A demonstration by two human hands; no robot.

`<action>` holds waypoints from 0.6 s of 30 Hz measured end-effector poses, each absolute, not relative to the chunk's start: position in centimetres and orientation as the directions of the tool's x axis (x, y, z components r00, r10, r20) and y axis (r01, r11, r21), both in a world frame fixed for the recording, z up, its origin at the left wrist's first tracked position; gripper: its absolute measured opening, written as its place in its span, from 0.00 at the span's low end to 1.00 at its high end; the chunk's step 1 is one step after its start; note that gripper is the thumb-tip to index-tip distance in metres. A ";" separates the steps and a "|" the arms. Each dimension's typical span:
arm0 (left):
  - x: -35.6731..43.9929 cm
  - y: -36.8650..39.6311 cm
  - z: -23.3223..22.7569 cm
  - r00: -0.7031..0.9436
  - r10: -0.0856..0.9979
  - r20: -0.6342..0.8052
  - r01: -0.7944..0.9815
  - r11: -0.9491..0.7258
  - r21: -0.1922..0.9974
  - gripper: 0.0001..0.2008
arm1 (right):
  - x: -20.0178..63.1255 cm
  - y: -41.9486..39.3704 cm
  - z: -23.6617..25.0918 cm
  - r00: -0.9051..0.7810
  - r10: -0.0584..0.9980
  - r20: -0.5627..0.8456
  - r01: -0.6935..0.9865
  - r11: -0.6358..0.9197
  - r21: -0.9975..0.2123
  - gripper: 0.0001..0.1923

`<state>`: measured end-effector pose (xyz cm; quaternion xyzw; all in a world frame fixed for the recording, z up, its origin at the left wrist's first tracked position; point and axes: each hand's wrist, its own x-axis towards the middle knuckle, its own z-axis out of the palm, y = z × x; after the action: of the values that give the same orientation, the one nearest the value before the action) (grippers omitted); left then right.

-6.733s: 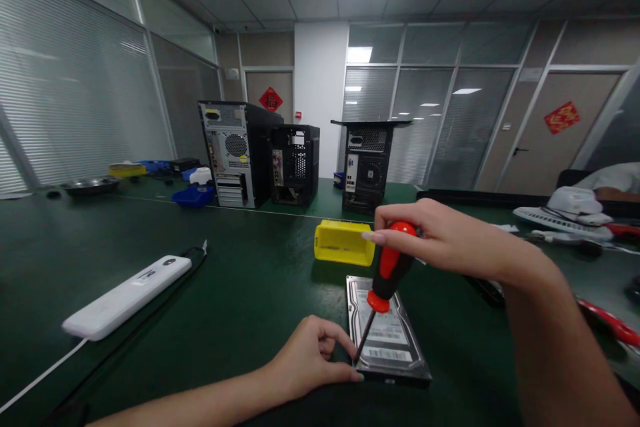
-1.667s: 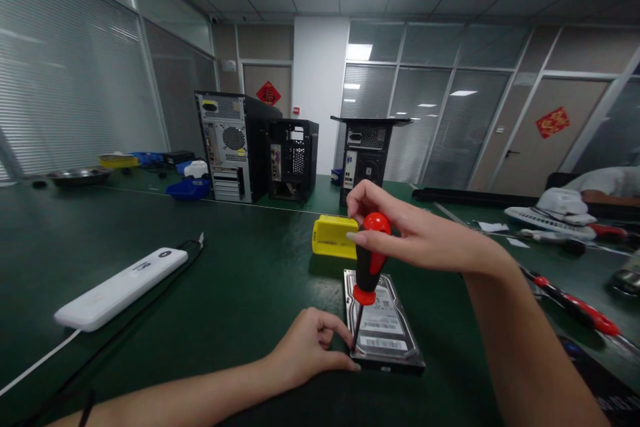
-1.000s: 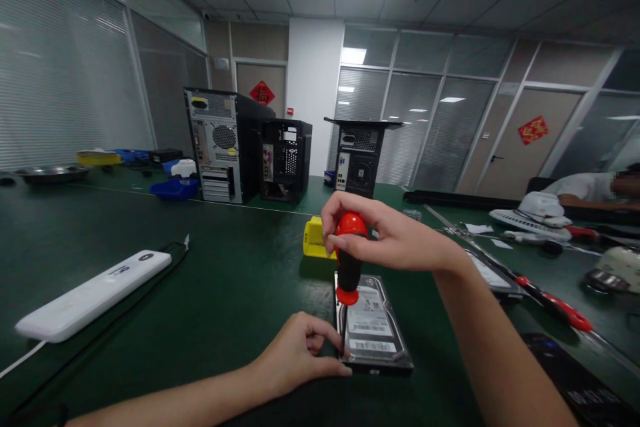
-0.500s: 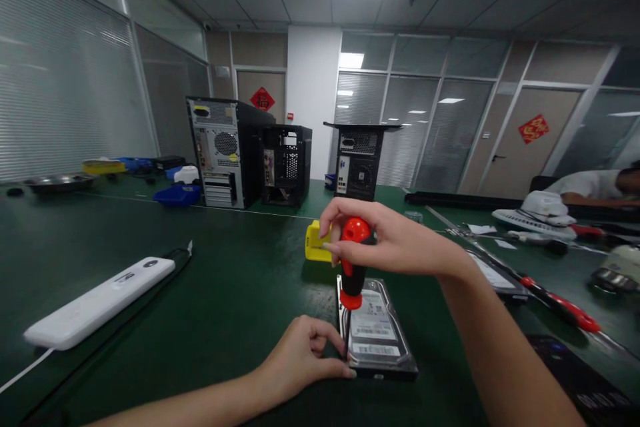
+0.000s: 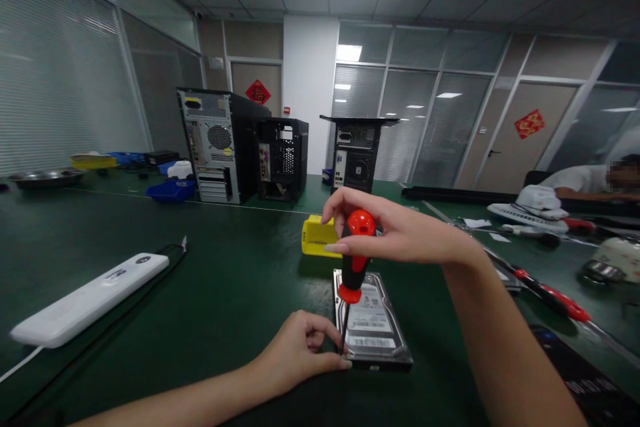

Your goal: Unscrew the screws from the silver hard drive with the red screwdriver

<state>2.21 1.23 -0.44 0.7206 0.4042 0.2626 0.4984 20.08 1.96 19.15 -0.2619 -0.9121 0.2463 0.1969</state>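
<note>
A silver and black hard drive (image 5: pixel 375 320) with white labels lies flat on the green table. My right hand (image 5: pixel 380 230) is closed around the red and black handle of a screwdriver (image 5: pixel 355 260), gripping it from above. The shaft leans slightly, and its tip meets the drive's near left corner. At that same corner my left hand (image 5: pixel 305 350) has its thumb and index finger closed on the drive's edge, close to the tip. Any screw under the tip is hidden. Just beyond the drive is a small yellow bin (image 5: pixel 309 248), partly behind my right hand.
A white power strip (image 5: pixel 95 300) with cables lies at left. Computer cases (image 5: pixel 220 147) stand at the back, near a blue bin (image 5: pixel 171 192). On the right are another red-handled tool (image 5: pixel 555 297), a dark phone-like device (image 5: pixel 575 373) and a white cap (image 5: pixel 539 203). A person (image 5: pixel 575 180) sits at far right.
The view has shifted slightly, moving everything a little up and left. The screwdriver handle has turned and tilts a bit more to the right. Both hands keep their holds.
</note>
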 end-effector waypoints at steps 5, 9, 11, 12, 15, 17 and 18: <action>2.1 1.2 -0.6 0.562 0.827 -0.026 0.299 -0.174 0.938 0.14 | 20.7 2.4 19.0 -0.799 0.551 0.239 0.324 0.730 -0.601 0.17; 2.1 1.3 -0.5 0.554 0.832 -0.026 0.317 -0.182 0.931 0.12 | 21.0 2.2 19.1 -0.824 0.518 0.228 0.223 0.668 -0.710 0.18; 2.2 1.3 -0.5 0.559 0.828 -0.025 0.309 -0.181 0.934 0.13 | 21.2 2.1 19.2 -0.834 0.503 0.225 0.215 0.673 -0.708 0.15; 2.2 1.4 -0.5 0.561 0.827 -0.024 0.304 -0.179 0.936 0.13 | 21.2 2.1 19.3 -0.837 0.497 0.227 0.222 0.690 -0.689 0.14; 2.1 1.3 -0.6 0.548 0.836 -0.030 0.306 -0.167 0.937 0.14 | 21.2 2.1 19.3 -0.839 0.493 0.230 0.252 0.726 -0.639 0.11; 2.1 1.2 -0.7 0.538 0.842 -0.029 0.308 -0.164 0.937 0.14 | 21.0 2.2 19.2 -0.829 0.509 0.234 0.263 0.722 -0.639 0.10; 2.1 1.2 -0.7 0.543 0.840 -0.025 0.302 -0.167 0.938 0.14 | 20.9 2.3 19.2 -0.822 0.519 0.235 0.268 0.715 -0.645 0.09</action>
<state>2.06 1.20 -0.65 0.7167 0.3984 0.2646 0.5075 20.88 2.26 19.22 -0.2179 -0.9033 0.3080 0.2041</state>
